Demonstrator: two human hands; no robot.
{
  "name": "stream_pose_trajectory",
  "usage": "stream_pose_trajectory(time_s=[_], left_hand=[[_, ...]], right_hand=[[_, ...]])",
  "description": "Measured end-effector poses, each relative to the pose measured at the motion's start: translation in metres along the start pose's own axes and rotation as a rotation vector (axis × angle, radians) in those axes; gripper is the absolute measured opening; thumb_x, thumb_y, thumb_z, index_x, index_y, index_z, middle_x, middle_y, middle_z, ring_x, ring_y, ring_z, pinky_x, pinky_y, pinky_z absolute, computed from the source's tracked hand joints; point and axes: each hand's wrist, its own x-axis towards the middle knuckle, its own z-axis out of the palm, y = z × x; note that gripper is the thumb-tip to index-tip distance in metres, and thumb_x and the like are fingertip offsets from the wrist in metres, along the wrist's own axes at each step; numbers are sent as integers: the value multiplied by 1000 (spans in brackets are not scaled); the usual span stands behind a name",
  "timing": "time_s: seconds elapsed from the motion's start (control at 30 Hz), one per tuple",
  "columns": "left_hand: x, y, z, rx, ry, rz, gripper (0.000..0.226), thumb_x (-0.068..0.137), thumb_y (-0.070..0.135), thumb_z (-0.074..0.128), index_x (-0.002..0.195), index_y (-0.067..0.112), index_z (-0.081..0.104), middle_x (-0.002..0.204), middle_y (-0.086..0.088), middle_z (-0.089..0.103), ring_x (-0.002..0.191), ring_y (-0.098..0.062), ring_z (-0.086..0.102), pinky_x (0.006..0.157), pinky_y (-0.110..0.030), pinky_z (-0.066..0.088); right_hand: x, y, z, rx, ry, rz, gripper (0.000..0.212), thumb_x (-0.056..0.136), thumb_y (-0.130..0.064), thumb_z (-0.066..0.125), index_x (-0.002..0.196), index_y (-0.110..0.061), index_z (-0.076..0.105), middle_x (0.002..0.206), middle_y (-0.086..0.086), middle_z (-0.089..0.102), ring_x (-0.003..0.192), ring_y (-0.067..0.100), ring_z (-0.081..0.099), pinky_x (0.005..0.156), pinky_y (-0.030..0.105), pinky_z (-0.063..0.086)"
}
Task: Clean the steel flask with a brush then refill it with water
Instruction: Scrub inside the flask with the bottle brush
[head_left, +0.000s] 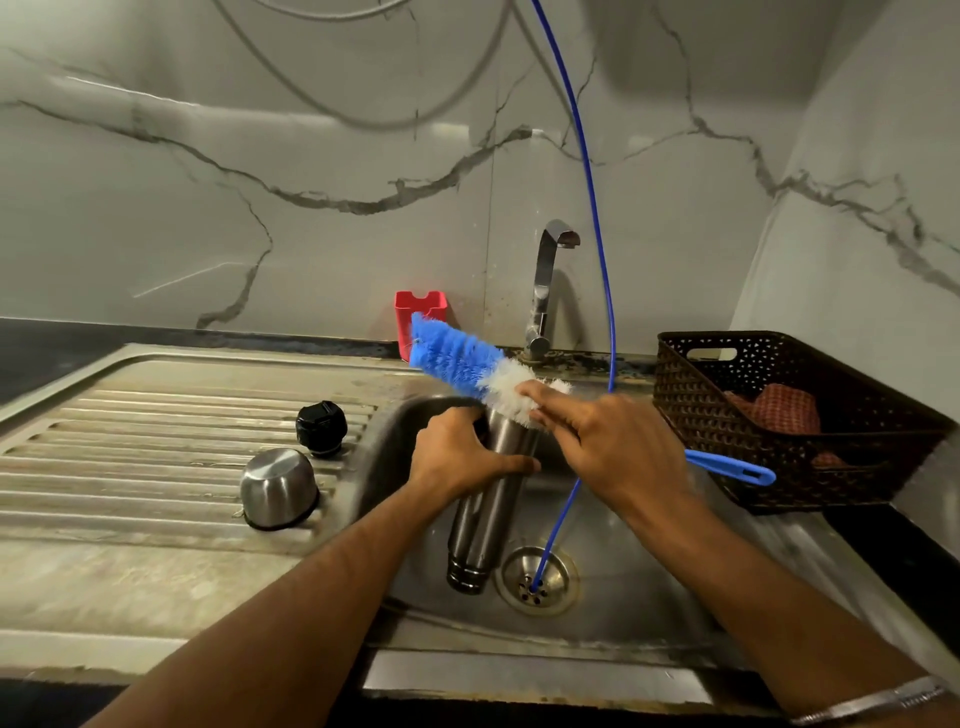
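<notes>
**Brush laid across the flask over the sink**

At centre frame, the sink (649, 587) is lying under the tilted flask (485, 525). The left hand (457, 457) is gripping its upper body. The right hand (608, 447) is gripping the brush (457, 356), pressing bristles against the flask's top.

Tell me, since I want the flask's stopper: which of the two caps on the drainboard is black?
The black stopper, farther back, nearer the sink; the steel cup lid in front is shiny.

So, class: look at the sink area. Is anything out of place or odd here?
Yes: a thin blue tube hangs from above the frame, its end poked into the sink drain. Also, the brush lies across the steel flask rather than inside it.
</notes>
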Motion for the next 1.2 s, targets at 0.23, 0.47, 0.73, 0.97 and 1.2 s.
stream_pose_trajectory(time_s=[0.23, 0.47, 0.73, 0.97, 1.2], left_hand=[[2, 0, -2, -30, 26, -18, 59, 59, 59, 91, 100, 23, 69, 74, 14, 61, 64, 1, 56, 50, -11, 34], [0, 3, 4, -112, 2, -21, 50, 58, 57, 93, 90, 30, 66, 70, 14, 62, 61, -1, 57, 51, -12, 36], [3, -10, 1, -78, 75, 169, 84, 48, 47, 98, 124, 27, 69, 108, 11, 74, 97, -6, 66, 91, -35, 58], [10, -17, -3, -217, 122, 162, 89, 44, 56, 93, 126, 29, 68, 110, 11, 74, 100, -5, 68, 91, -36, 60], [6, -12, 11, -243, 17, 199, 86, 47, 53, 96, 124, 26, 69, 108, 13, 74, 100, -3, 68, 91, -32, 60]], right_hand=[[2, -5, -5, 127, -52, 168, 42, 102, -50, 50, 143, -45, 51, 71, 4, 67, 62, 21, 61, 58, 37, 53], [6, -5, -1, 164, -79, 308, 41, 100, -51, 53, 141, -50, 52, 81, -1, 73, 73, 20, 68, 68, 39, 57], [10, 8, 11, 646, -99, 612, 40, 93, -37, 71, 132, -38, 64, 124, -11, 72, 102, 7, 69, 88, 41, 60], [6, 4, 1, 450, -62, 466, 41, 96, -52, 61, 137, -51, 55, 126, -13, 70, 105, 11, 68, 78, 41, 61], [10, 6, -4, 337, -88, 448, 43, 98, -53, 56, 141, -50, 51, 126, -10, 70, 105, 14, 67, 79, 40, 60]])
